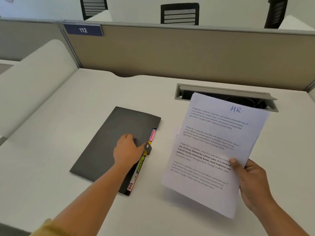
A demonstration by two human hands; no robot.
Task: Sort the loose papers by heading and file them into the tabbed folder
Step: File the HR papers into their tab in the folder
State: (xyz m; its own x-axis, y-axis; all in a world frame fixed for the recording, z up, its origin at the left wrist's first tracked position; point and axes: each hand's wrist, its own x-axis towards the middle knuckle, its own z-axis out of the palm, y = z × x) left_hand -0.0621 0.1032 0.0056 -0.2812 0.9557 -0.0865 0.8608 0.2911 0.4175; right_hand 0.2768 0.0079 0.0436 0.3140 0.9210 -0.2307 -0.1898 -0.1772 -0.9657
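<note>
On the pale counter (51, 150), below a partition carrying a number plate (83, 29) that reads 112, a black tabbed folder (105, 147) lies flat and closed, turned at an angle. The left hand (127, 150) rests on its cover at the open edge. The fingers curl by a small grey clasp (148, 148), and the grip looks narrow, closed on the cover's lip, though the fingertips are hidden. A row of coloured tabs (152, 135) pokes out along that edge, and their lettering is too small to read with certainty. To the right, the right hand (252, 178) holds a printed sheet headed HR (213, 150) up off the counter by its lower right corner, thumb on the front and fingers behind. Whether more sheets sit behind it cannot be told. The edge of another paper (177, 135) peeks out from behind its left side. Behind the sheet is an open cable hatch (226, 92). One risk is that lifting the cover one-handed parts the wrong divider, putting the HR sheet under another heading. Another is that the sheet, held by one corner, sags or buckles as it slides in, catching on the tabs and creasing. A jerk on the cover could also skid the folder across the smooth counter.
</note>
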